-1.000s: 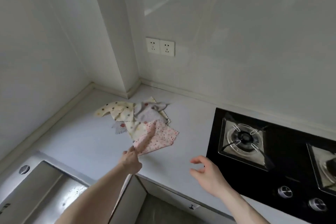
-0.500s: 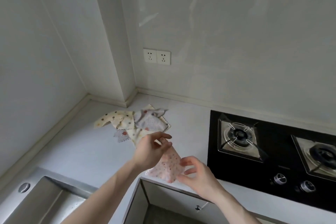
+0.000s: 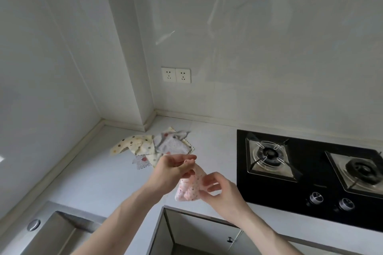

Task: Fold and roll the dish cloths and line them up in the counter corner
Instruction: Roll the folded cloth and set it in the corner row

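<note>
A pink dotted dish cloth [image 3: 190, 187] hangs crumpled in the air above the counter's front edge. My left hand [image 3: 172, 168] pinches its upper end, and my right hand [image 3: 219, 189] grips its lower right side. Behind them a loose pile of dish cloths [image 3: 157, 147] lies unfolded on the grey counter [image 3: 99, 174]: a cream one with coloured dots [image 3: 130, 145] on the left and grey dotted ones on top. The counter corner [image 3: 124, 126] by the wall column holds no cloths.
A black two-burner gas hob [image 3: 306, 174] with two knobs fills the counter on the right. A steel sink [image 3: 51, 232] sits at the lower left. Two wall sockets [image 3: 176, 75] sit above the corner. A cabinet gap opens below the counter edge.
My left hand lifted the pink cloth off the pile and toward me. My right hand came up and took hold of its lower part.
</note>
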